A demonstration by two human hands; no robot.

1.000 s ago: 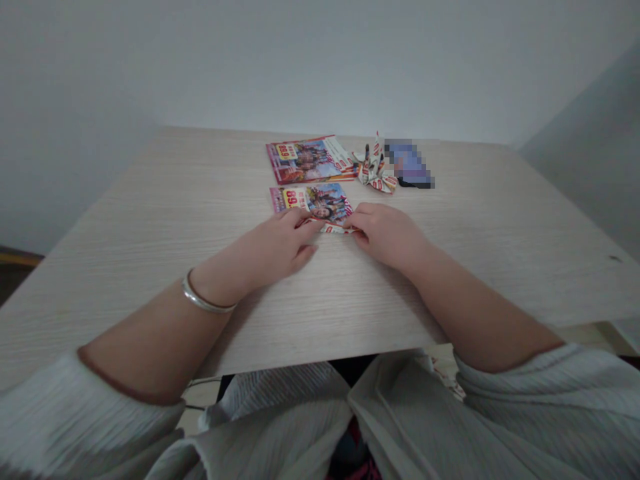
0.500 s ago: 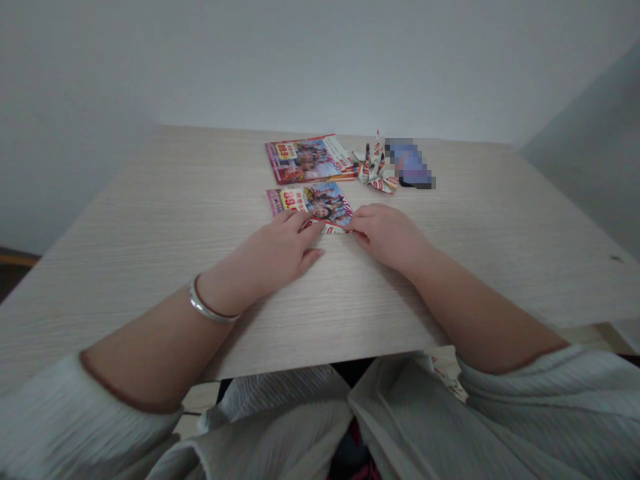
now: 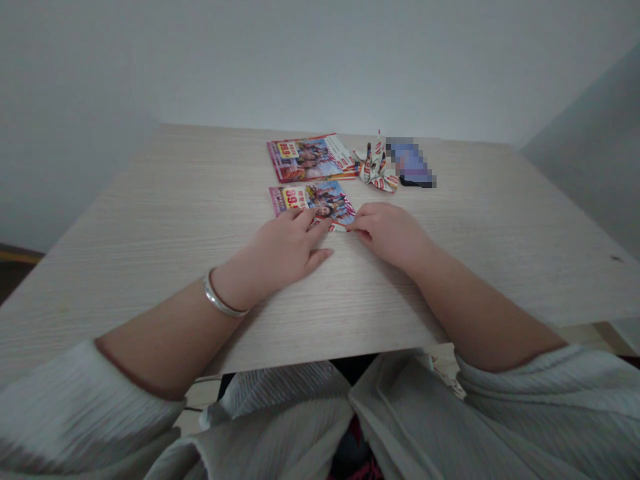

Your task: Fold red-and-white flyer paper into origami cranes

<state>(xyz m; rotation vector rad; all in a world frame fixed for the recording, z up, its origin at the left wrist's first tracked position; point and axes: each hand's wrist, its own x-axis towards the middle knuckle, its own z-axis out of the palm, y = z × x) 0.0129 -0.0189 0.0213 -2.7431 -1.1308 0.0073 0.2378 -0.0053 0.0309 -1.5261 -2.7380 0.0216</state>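
A printed paper flyer (image 3: 327,197) lies flat on the table in front of me, with a narrow strip folded over along its near edge. My left hand (image 3: 290,247) rests on that near edge, fingers stretched out and thumb apart, covering the flyer's lower left part. At the near right corner, my right hand (image 3: 387,233) pinches the flyer between thumb and curled fingers. The palm side of both hands is hidden.
Behind the flyer sits a stack of similar flyers (image 3: 305,160). A folded paper figure (image 3: 377,170) with pointed tips stands right of the stack. Beside it lies a blurred phone (image 3: 413,163). The pale wooden table (image 3: 500,233) meets the wall at its back edge.
My left hand has slid slightly to the right along the flyer's folded edge. My right hand stays at the corner, nearly still.
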